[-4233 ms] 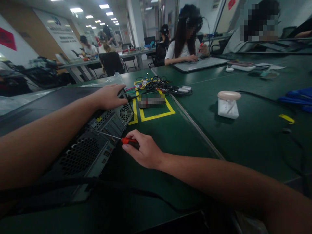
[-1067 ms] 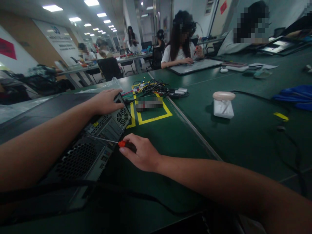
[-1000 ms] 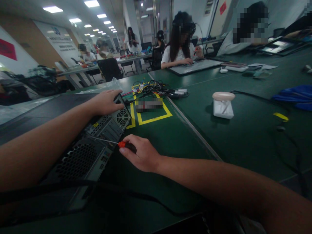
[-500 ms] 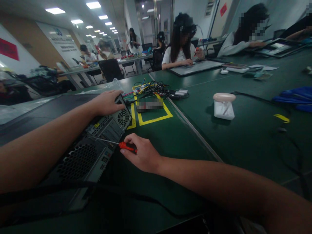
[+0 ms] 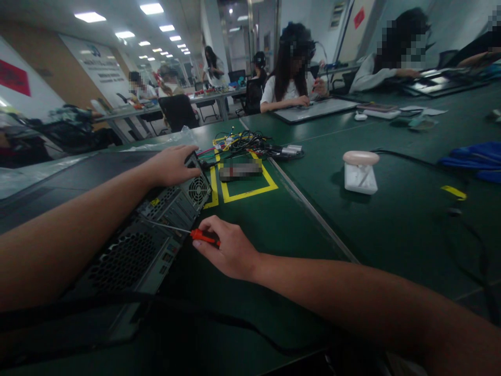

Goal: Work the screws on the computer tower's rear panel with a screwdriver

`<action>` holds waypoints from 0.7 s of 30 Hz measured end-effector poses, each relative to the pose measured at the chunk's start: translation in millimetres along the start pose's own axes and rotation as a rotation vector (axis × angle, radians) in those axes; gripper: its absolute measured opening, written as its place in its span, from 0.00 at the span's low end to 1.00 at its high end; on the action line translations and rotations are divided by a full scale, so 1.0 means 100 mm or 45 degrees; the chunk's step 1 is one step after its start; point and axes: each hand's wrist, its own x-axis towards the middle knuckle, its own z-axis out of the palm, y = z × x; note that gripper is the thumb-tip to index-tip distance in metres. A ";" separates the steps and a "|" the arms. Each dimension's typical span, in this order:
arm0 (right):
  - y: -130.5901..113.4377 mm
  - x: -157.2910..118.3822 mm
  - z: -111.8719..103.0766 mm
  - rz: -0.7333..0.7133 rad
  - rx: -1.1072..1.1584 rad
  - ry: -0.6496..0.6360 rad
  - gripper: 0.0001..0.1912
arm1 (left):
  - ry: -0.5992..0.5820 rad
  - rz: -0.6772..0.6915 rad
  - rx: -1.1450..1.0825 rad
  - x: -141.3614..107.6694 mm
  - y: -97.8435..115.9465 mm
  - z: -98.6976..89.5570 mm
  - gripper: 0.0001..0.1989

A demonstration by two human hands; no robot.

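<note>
A dark desktop computer case [image 5: 121,256] lies at the left, its rear panel with vents, ports and a fan grille [image 5: 198,189] facing me. My left hand [image 5: 174,164] rests on the far top edge of that case, fingers stretched out and the thumb apart on the rear side. A red and black screwdriver [image 5: 201,236] is held in my right hand [image 5: 229,245], the fingers closed around its handle. Its thin metal shaft points left to the rear panel. What the tip touches is too dim to make out.
Beyond the case lie a bundle of cables [image 5: 250,142] and a blurred-out box [image 5: 240,169] by yellow tape markings [image 5: 250,196]. A white earphone case [image 5: 360,177] and blue cloth [image 5: 473,159] are rightward. A black strap [image 5: 219,316] crosses the foreground. Co-workers sit across the table.
Both hands and the screwdriver stay almost where they were. The view has shifted very slightly. At the far right, a co-worker's flat panel has tipped lower.
</note>
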 end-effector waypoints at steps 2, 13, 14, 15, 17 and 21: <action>0.00 0.00 0.00 0.006 -0.006 -0.001 0.10 | 0.011 0.011 -0.001 0.00 -0.01 0.01 0.41; -0.03 -0.01 -0.01 0.033 0.001 -0.013 0.11 | 0.016 0.027 0.009 -0.04 0.03 -0.03 0.39; -0.03 -0.01 -0.01 0.040 -0.001 -0.015 0.11 | 0.019 0.029 0.003 -0.04 0.03 -0.02 0.39; -0.03 -0.01 -0.01 0.043 -0.003 -0.019 0.11 | 0.019 0.030 0.000 -0.04 0.02 -0.02 0.39; -0.03 -0.01 -0.02 0.037 -0.007 -0.028 0.11 | 0.019 0.027 -0.003 -0.03 0.02 -0.01 0.40; -0.04 0.00 -0.03 0.026 -0.007 -0.033 0.11 | 0.014 0.019 -0.002 -0.03 0.02 -0.02 0.40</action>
